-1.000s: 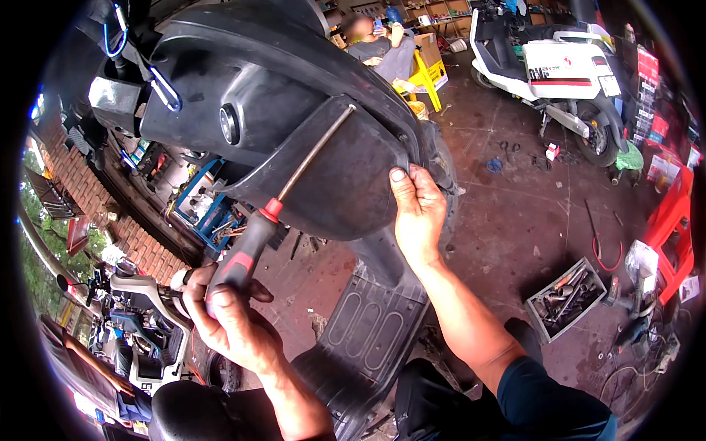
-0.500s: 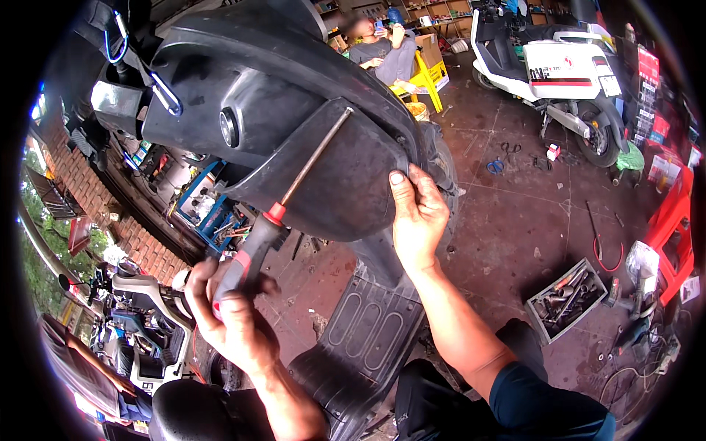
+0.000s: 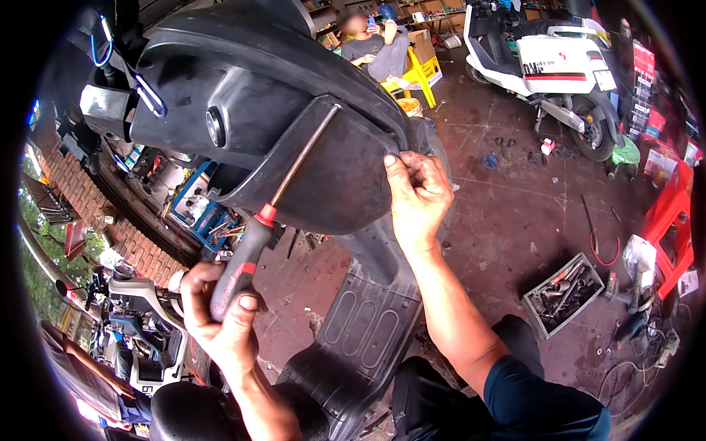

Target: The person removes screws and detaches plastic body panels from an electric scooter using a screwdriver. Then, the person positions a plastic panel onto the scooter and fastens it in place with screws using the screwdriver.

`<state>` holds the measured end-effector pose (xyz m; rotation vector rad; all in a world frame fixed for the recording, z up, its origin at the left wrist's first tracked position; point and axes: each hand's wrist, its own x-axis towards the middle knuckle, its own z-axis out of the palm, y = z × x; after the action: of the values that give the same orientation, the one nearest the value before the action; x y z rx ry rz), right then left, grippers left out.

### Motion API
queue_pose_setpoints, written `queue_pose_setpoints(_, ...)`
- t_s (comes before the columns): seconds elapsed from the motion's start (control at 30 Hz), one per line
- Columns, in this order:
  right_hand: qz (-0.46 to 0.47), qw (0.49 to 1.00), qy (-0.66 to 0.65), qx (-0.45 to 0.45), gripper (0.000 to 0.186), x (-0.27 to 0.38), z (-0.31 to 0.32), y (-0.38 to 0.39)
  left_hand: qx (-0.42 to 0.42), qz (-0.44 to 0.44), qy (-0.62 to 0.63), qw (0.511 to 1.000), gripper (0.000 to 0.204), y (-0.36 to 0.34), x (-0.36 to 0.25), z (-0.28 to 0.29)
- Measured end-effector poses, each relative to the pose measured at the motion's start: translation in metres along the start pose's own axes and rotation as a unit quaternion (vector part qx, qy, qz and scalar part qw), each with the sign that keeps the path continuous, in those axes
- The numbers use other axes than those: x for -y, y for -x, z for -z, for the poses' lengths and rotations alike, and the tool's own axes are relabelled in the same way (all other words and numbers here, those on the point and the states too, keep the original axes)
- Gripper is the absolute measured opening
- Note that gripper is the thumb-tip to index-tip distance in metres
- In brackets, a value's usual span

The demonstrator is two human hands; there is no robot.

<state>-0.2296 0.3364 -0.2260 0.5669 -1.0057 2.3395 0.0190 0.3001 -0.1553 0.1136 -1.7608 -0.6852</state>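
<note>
My left hand (image 3: 224,316) is closed around the grey and red handle of a screwdriver (image 3: 246,257). Its long metal shaft slants up and to the right, with the tip over the upper part of a black plastic panel (image 3: 334,173) on a scooter's front body. At the panel's right edge is my right hand (image 3: 421,202), thumb on the near face and fingers curled at the rim; the fingertips are partly hidden. A round key lock (image 3: 215,126) sits on the scooter body to the left of the panel. Below lies the ribbed black footboard (image 3: 357,323).
A grey metal tray of tools (image 3: 540,312) lies on the floor at right, near a red plastic stool (image 3: 669,228). A white scooter (image 3: 555,62) stands at the far right. Someone sits by a yellow chair (image 3: 423,77) at the back; another person (image 3: 81,367) stands lower left.
The whole view has shifted slightly, so the scooter sits a little further left and up. My left fingers have settled around the screwdriver handle, with the thumb lifted; my right hand stays at the panel edge.
</note>
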Motion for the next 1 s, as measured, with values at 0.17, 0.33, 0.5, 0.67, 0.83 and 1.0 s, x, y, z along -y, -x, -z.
queue_pose_setpoints(0.17,0.014,1.000,0.016,0.020,0.012,-0.006,0.003,-0.005,0.061,0.269,0.188,0.943,0.055,-0.015,-0.027,-0.007)
queue_pose_setpoints(0.33,0.056,0.996,0.055,0.040,0.011,-0.001,0.002,-0.010,0.062,0.198,0.060,0.976,0.050,-0.016,-0.020,0.000)
queue_pose_setpoints(0.5,0.065,0.994,0.063,0.052,0.011,0.002,0.000,-0.015,0.078,0.032,-0.089,0.992,0.056,-0.012,-0.015,0.008)
queue_pose_setpoints(0.67,0.068,0.995,0.058,0.050,0.010,-0.001,-0.002,-0.017,0.107,0.247,0.046,0.962,0.059,-0.022,-0.039,-0.007)
queue_pose_setpoints(0.83,0.088,0.992,0.077,0.049,0.010,-0.003,-0.003,-0.018,0.131,-0.086,-0.322,0.934,0.052,-0.010,-0.027,-0.003)
queue_pose_setpoints(1.0,0.051,0.997,0.016,0.057,0.010,0.003,0.001,-0.019,0.086,0.132,-0.060,0.986,0.058,-0.012,-0.035,-0.006)
